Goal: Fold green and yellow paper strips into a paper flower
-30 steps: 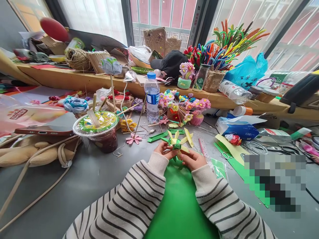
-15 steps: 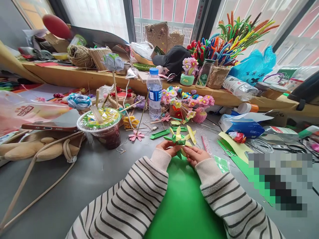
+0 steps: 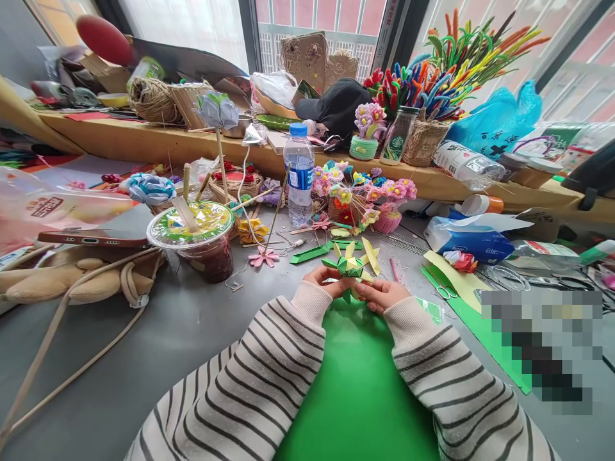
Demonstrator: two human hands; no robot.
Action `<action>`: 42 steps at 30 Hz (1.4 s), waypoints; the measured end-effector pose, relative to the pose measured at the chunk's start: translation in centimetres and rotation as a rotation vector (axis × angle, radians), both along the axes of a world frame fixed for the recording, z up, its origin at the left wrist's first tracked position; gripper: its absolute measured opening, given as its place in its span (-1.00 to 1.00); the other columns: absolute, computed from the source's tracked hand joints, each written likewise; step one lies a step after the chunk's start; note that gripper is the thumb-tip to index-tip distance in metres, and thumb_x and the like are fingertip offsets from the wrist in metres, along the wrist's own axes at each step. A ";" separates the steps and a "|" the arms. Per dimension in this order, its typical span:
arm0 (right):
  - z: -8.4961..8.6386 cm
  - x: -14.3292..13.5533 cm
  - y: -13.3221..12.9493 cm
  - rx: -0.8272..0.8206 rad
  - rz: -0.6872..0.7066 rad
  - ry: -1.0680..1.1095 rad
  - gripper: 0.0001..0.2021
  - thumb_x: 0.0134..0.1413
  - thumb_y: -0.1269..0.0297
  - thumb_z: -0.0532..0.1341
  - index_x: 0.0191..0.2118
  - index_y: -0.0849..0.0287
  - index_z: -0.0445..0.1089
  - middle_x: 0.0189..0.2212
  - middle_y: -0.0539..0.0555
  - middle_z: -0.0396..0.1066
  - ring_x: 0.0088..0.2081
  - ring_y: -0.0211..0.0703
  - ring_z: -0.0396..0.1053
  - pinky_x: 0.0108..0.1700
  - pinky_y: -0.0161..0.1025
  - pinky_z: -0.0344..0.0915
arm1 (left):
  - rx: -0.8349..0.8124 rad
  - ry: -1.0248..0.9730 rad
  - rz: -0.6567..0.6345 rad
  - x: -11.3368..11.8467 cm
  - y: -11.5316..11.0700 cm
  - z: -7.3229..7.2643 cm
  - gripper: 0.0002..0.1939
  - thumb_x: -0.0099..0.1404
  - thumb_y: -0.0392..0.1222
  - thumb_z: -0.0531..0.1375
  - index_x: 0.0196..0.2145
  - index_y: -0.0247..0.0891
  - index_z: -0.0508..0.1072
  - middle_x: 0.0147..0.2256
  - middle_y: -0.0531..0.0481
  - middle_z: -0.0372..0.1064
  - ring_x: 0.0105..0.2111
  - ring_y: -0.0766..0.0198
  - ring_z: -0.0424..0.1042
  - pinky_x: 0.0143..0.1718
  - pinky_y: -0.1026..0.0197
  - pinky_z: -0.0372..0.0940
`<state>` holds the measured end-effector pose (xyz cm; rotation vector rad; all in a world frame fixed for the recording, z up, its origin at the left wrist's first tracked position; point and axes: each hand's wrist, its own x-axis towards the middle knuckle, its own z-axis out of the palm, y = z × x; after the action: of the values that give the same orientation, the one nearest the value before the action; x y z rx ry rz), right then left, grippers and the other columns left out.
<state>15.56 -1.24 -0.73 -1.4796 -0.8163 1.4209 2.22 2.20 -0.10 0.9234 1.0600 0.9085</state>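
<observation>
Paper flower [image 3: 350,266], green and yellow, stays pinched between left hand [image 3: 323,280] and right hand [image 3: 383,294], little changed; its handling seemingly continues.

sleeves [image 3: 240,384]: loose, cream, thin dark stripes | cuffs [image 3: 313,305]: plain, pale, close-fitting

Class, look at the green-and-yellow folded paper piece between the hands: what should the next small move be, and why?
Probably steady the folded paper piece with the left hand while the right hand gently presses the yellow flap near its fingers. Both hands are at the piece's edges, and its points stick out several ways, so it might shift unsupported.
</observation>
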 end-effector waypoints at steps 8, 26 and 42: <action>0.1 0.0 -0.1 0.000 0.076 0.001 -0.70 -0.48 0.15 0.33 -0.57 0.28 0.39 -0.67 -0.01 0.35 -0.67 -0.49 0.18 -0.68 -0.50 0.03 | -0.098 -0.039 -0.109 -0.6 0.4 0.9 -0.63 -0.41 -0.23 0.36 -0.55 -0.34 0.38 -0.53 0.02 0.36 -0.53 0.33 0.35 -0.53 0.28 0.27; 0.3 0.5 0.0 -0.106 0.068 0.062 -0.72 -0.51 0.22 0.35 -0.57 0.30 0.38 -0.66 -0.01 0.38 -0.65 -0.48 0.25 -0.65 -0.55 0.13 | -0.205 -0.078 -0.315 -1.6 1.1 0.6 -0.58 -0.42 -0.25 0.36 -0.47 -0.37 0.45 -0.49 -0.05 0.43 -0.52 0.28 0.41 -0.41 0.27 0.29; 1.4 0.2 -0.7 0.170 -0.089 -0.321 -0.71 -0.31 0.12 0.24 -0.46 0.22 0.26 -0.61 0.04 0.38 -0.61 -0.34 0.28 -0.61 -0.41 0.19 | -0.126 0.031 -0.072 -1.3 1.3 0.2 -0.46 -0.39 -0.22 0.37 -0.44 -0.29 0.17 -0.48 0.02 0.36 -0.55 0.39 0.35 -0.55 0.35 0.22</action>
<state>15.71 -1.94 0.65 -1.6113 -1.0266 1.0345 0.93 3.49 0.13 0.8668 1.0910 0.7612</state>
